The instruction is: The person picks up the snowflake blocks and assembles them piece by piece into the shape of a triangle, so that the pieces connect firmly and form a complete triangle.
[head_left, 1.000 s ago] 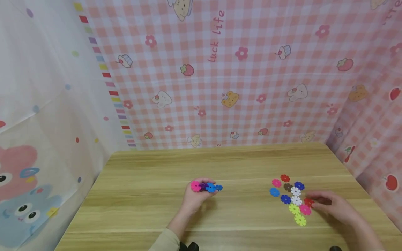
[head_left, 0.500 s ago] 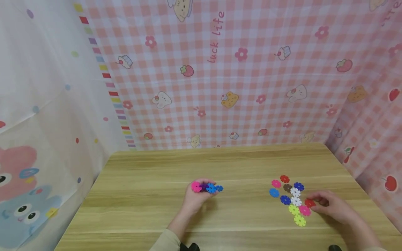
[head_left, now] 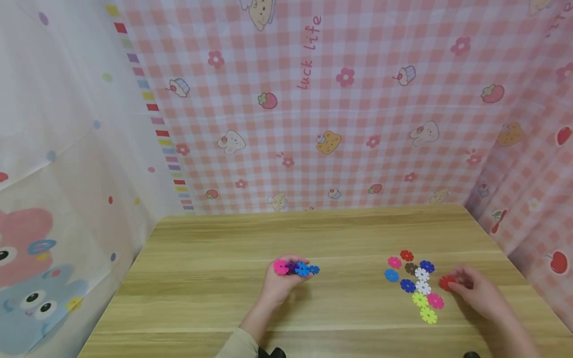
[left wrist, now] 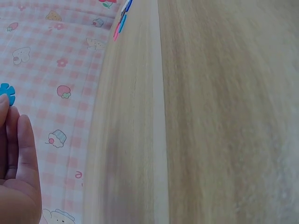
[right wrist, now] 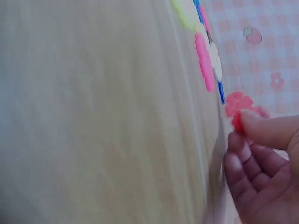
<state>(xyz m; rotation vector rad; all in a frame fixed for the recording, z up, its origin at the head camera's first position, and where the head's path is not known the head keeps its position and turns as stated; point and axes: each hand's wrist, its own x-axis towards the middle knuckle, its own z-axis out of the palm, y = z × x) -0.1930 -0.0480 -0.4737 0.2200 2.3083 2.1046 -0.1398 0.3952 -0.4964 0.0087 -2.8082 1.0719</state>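
Note:
My left hand (head_left: 278, 287) holds a joined chain of flower-shaped plastic discs above the table: a pink disc (head_left: 281, 267), a purple one (head_left: 292, 268) and two blue ones (head_left: 302, 269). In the left wrist view only a blue disc (left wrist: 8, 93) shows at the fingers. To the right, my right hand (head_left: 476, 293) pinches a red flower disc (head_left: 446, 283) between thumb and forefinger. The right wrist view also has this red disc (right wrist: 237, 105) at the fingertips. Just left of that hand lie the loose discs, with a pink disc (head_left: 435, 301) among the nearest.
Loose flower discs lie in a cluster on the wooden table (head_left: 215, 238): yellow (head_left: 428, 315), white (head_left: 423, 287), dark blue (head_left: 408, 286), light blue (head_left: 391, 275), brown (head_left: 410, 268) and red (head_left: 406, 255). A checked cloth (head_left: 380, 109) hangs behind the table.
My right hand has taken the red disc from the edge of the cluster and moved it slightly right and up. The left hand has stayed in place with its chain.

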